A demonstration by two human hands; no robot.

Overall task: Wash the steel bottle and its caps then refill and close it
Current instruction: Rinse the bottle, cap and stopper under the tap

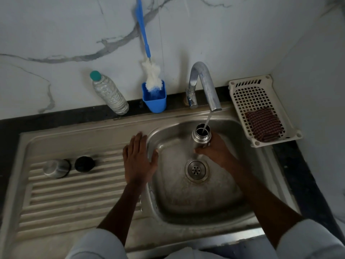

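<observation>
1. 2 hands are at work over the sink (186, 224), sleeves pushed back near the bottom of the view.
2. 1 of them, the left hand (139, 158), lies flat with straight fingers on the rim between basin and draining board, holding nothing; it looks placed there to steady the person.
3. On the draining board (74, 193) stand the 2 caps, well clear of the splash: the steel cap (56, 168) and, just beside it, the black cap (84, 164). Whether they are washed yet I cannot tell.
4. Lower in the basin is the drain (196, 171), unplugged, so water runs away.
5. Beyond it, the right hand (217, 151) has its grip curled round the body of the steel bottle (201, 136), holding it upright with its open mouth directly under the spout so the stream falls inside. The fill level is hidden; this may be a rinse or the refill.
6. Water runs from the tap (204, 85).
7. Right of the tap, on the table, a white basket (261, 86) holds a dark red scrub pad (263, 125).
8. Left of it, a blue holder (155, 101) carries the bottle brush (152, 77), leaning on the wall.
9. Farther left, a plastic bottle (109, 94) with a green lid stands capped, its contents clear.
</observation>
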